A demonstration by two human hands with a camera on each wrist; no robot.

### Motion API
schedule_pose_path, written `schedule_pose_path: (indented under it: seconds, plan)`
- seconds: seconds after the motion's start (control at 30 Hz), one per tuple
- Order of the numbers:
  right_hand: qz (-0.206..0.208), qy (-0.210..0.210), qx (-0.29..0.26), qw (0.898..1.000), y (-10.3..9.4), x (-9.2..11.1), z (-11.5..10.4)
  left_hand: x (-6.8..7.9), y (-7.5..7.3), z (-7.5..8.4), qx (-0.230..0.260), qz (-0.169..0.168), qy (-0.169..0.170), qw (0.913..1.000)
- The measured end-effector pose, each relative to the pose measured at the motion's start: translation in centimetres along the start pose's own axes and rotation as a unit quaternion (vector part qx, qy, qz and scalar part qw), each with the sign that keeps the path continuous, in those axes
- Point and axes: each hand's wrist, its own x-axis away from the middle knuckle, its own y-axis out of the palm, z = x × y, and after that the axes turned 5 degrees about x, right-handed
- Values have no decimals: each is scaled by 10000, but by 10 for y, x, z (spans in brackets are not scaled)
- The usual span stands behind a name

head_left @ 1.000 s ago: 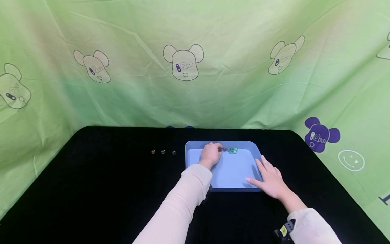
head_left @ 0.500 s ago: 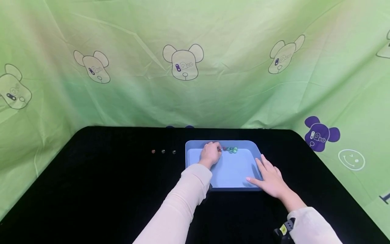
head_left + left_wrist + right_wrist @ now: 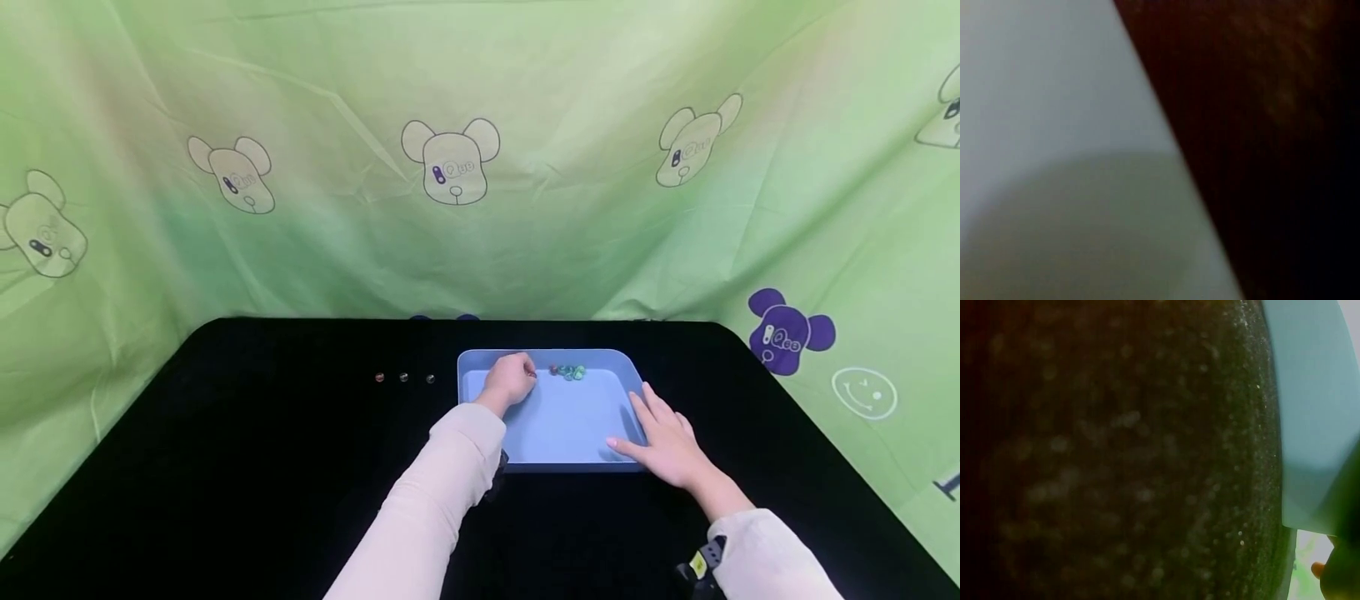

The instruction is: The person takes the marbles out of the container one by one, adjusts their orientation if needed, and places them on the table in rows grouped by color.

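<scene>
Inside the blue tray [image 3: 570, 429], my left hand [image 3: 510, 378] pinches a reddish marble [image 3: 531, 374], mostly hidden by the fingers, over the back left part. To its right, a red marble [image 3: 553, 369] and several green glass marbles [image 3: 573, 372] sit together near the back wall. My right hand [image 3: 666, 442] rests with fingers spread on the tray's right rim, the thumb over its inside. The right wrist view catches the tray's blue wall [image 3: 1316, 394] and a bit of fingertip. The left wrist view is blurred, with a pale surface beside a dark one.
Left of the tray, three small glass marbles lie in a row on the black tabletop: a reddish one [image 3: 379, 377] and two clearer ones [image 3: 403, 377]. A green printed curtain [image 3: 337, 233] hangs behind and along both sides of the table.
My left hand has moved slightly left, away from the other marbles, with the reddish marble in its fingers. My right hand stays at the tray's right rim.
</scene>
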Motion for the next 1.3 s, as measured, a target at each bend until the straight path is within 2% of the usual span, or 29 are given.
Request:
schedule_pose_path:
  seconds: [0.3, 0.9, 1.3]
  plan:
    - [73, -92, -56, 9999, 0, 1, 0, 12, -15, 1, 230, 72, 315, 9992]
    - [-61, -68, -91, 9999, -5, -1, -1, 34, -36, -4, 1440, -129, 782, 9864]
    - [-31, -102, -118, 9999, -3, 0, -2, 47, -56, -22, 1885, 56, 816, 9787]
